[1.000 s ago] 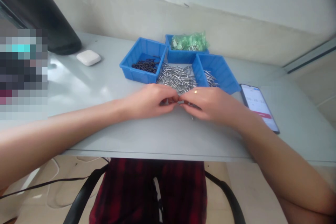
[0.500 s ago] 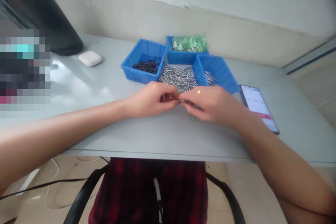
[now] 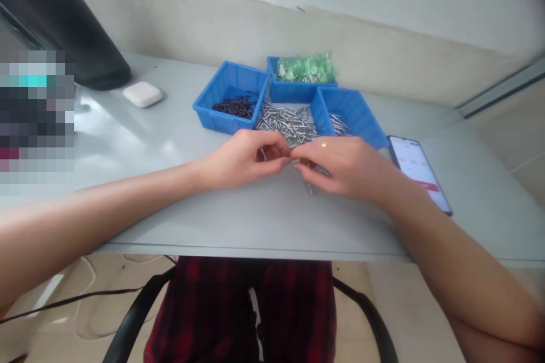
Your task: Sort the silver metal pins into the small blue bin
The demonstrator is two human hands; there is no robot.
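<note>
My left hand [image 3: 251, 159] and my right hand [image 3: 340, 164] meet over the table in front of the bins, fingertips pinched together and touching or almost touching. Whatever small piece they hold is hidden between the fingers. Just beyond them lies a heap of thin silver metal pins [image 3: 289, 123], partly covered by my hands. A few more pins show under my right hand, one loose pin [image 3: 310, 188] below its thumb. A ring [image 3: 324, 144] sits on a right finger.
Blue bins surround the heap: the left bin [image 3: 204, 117] holds dark screw-like pieces, the back bin [image 3: 285, 92] green plastic packets, the right bin [image 3: 366, 116] silver pins. A phone [image 3: 421, 173] lies at right, a white case [image 3: 142, 94] and a dark cylinder [image 3: 80, 28] at left.
Both hands stay nearly in place, with small finger movements. A thin silver piece seen earlier at the left fingertips is now mostly hidden. The whole view has shifted slightly.
</note>
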